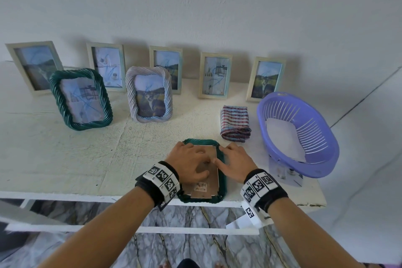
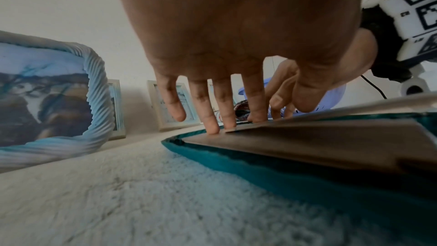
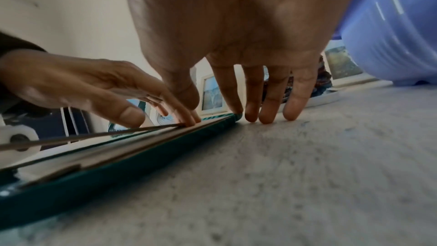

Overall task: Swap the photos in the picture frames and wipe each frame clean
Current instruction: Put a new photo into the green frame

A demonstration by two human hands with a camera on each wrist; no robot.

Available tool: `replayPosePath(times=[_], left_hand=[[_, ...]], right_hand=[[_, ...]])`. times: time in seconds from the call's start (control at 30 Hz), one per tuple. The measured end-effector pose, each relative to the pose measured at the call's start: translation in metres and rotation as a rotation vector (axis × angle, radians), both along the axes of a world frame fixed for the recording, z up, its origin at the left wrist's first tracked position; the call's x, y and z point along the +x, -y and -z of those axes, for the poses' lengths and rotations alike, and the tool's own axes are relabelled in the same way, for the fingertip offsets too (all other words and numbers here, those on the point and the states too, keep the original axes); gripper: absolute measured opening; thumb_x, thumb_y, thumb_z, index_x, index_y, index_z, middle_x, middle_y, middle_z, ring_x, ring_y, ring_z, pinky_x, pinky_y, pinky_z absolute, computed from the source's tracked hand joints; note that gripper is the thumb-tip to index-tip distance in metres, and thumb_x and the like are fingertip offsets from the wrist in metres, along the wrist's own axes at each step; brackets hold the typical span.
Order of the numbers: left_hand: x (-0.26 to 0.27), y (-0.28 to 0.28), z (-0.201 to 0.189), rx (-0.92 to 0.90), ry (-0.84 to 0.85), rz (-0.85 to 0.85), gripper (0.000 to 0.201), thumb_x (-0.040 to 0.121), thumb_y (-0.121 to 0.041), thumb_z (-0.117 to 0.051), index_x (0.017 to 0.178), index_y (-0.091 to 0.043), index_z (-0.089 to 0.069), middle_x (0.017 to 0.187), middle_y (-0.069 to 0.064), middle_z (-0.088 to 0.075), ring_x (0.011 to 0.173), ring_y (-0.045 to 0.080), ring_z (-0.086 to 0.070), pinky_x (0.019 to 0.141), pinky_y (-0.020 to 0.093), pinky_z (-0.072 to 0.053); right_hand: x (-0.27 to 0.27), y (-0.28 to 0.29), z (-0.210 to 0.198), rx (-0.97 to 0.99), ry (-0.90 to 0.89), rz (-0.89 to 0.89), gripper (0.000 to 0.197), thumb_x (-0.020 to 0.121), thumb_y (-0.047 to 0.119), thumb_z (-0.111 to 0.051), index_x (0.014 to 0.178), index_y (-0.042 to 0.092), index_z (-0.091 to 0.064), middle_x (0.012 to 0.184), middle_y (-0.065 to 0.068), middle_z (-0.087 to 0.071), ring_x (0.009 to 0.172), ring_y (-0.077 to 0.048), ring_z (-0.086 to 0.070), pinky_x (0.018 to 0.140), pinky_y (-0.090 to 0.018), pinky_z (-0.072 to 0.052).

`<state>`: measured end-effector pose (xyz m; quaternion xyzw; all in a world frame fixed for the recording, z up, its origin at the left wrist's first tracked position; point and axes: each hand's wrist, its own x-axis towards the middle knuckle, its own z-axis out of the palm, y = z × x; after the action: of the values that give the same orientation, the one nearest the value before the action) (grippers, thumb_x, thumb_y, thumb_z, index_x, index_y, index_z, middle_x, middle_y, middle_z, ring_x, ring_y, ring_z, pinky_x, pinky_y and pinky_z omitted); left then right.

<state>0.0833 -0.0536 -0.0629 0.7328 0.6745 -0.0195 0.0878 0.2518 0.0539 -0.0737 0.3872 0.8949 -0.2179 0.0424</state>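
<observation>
A dark green rope-edged frame (image 1: 222,183) lies face down at the table's front edge, its brown backing board (image 1: 210,175) facing up. My left hand (image 1: 191,158) rests flat on the board with straight fingers (image 2: 214,119) that reach its far end. My right hand (image 1: 233,158) lies along the frame's right side, thumb on the board, fingers (image 3: 272,108) straight and touching the table beside the green rim (image 3: 123,171). In the right wrist view a thin flap of the backing (image 3: 94,135) stands slightly raised under my left hand (image 3: 94,85). The photo inside is hidden.
An upright green rope frame (image 1: 81,99) and a lavender one (image 1: 150,94) stand at mid-table, with several cream frames along the wall. A folded checked cloth (image 1: 235,123) and a purple basket (image 1: 298,135) sit to the right, and a loose photo (image 1: 282,173) lies under the basket.
</observation>
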Motion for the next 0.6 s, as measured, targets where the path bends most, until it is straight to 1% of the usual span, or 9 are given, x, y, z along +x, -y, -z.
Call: replayPosePath(times=[0.1, 0.2, 0.27, 0.33, 0.43, 0.53, 0.6], left_hand=[[-0.002, 0.002, 0.004, 0.005, 0.025, -0.009, 0.072, 0.072, -0.069, -0.017, 0.121, -0.036, -0.059, 0.134, -0.012, -0.053, 0.112, 0.017, -0.055, 0.094, 0.037, -0.035], [-0.003, 0.002, 0.007, 0.007, 0.03, -0.01, 0.07, 0.074, -0.069, -0.018, 0.123, -0.037, -0.057, 0.137, -0.011, -0.051, 0.115, 0.017, -0.053, 0.094, 0.038, -0.036], [-0.004, 0.003, 0.009, 0.007, 0.035, -0.009, 0.07, 0.075, -0.069, -0.018, 0.124, -0.037, -0.056, 0.138, -0.011, -0.05, 0.116, 0.017, -0.052, 0.095, 0.038, -0.036], [-0.004, 0.003, 0.009, 0.011, 0.05, -0.005, 0.069, 0.076, -0.068, -0.02, 0.125, -0.037, -0.057, 0.138, -0.01, -0.05, 0.117, 0.018, -0.052, 0.095, 0.039, -0.036], [-0.006, 0.002, 0.009, 0.0, 0.047, 0.001, 0.068, 0.076, -0.068, -0.021, 0.126, -0.038, -0.056, 0.138, -0.01, -0.05, 0.117, 0.018, -0.052, 0.095, 0.039, -0.036], [-0.006, 0.001, 0.008, -0.007, 0.027, 0.002, 0.062, 0.079, -0.067, -0.026, 0.127, -0.039, -0.055, 0.139, -0.01, -0.049, 0.118, 0.018, -0.051, 0.097, 0.039, -0.035], [-0.006, 0.0, 0.008, -0.023, 0.034, -0.001, 0.065, 0.078, -0.068, -0.023, 0.127, -0.039, -0.055, 0.14, -0.01, -0.049, 0.119, 0.018, -0.051, 0.098, 0.039, -0.035]], right_hand=[[0.0, -0.005, 0.001, -0.023, -0.025, -0.016, 0.057, 0.095, 0.044, -0.049, 0.144, 0.015, -0.042, 0.129, -0.008, -0.048, 0.121, -0.028, -0.043, 0.102, -0.039, -0.039], [0.001, -0.007, 0.004, -0.108, -0.094, 0.042, 0.051, 0.095, 0.04, -0.051, 0.143, 0.021, -0.046, 0.126, -0.003, -0.049, 0.121, -0.026, -0.042, 0.102, -0.039, -0.037], [0.001, -0.008, 0.005, -0.165, -0.13, 0.082, 0.047, 0.095, 0.037, -0.053, 0.141, 0.026, -0.048, 0.119, 0.003, -0.047, 0.12, -0.025, -0.041, 0.102, -0.038, -0.036], [0.002, -0.01, 0.006, -0.213, -0.143, 0.098, 0.046, 0.095, 0.035, -0.053, 0.14, 0.029, -0.048, 0.112, 0.007, -0.042, 0.12, -0.025, -0.04, 0.104, -0.038, -0.033], [0.002, -0.012, 0.006, -0.226, -0.114, 0.076, 0.046, 0.096, 0.033, -0.051, 0.141, 0.032, -0.046, 0.116, 0.005, -0.041, 0.121, -0.023, -0.038, 0.104, -0.036, -0.032], [0.001, -0.011, 0.004, -0.174, -0.07, 0.041, 0.047, 0.096, 0.034, -0.05, 0.142, 0.034, -0.044, 0.125, 0.002, -0.044, 0.119, -0.022, -0.039, 0.099, -0.034, -0.034], [0.001, -0.01, 0.003, -0.16, -0.069, 0.029, 0.047, 0.096, 0.033, -0.05, 0.143, 0.034, -0.043, 0.124, 0.002, -0.045, 0.119, -0.022, -0.04, 0.098, -0.035, -0.036]])
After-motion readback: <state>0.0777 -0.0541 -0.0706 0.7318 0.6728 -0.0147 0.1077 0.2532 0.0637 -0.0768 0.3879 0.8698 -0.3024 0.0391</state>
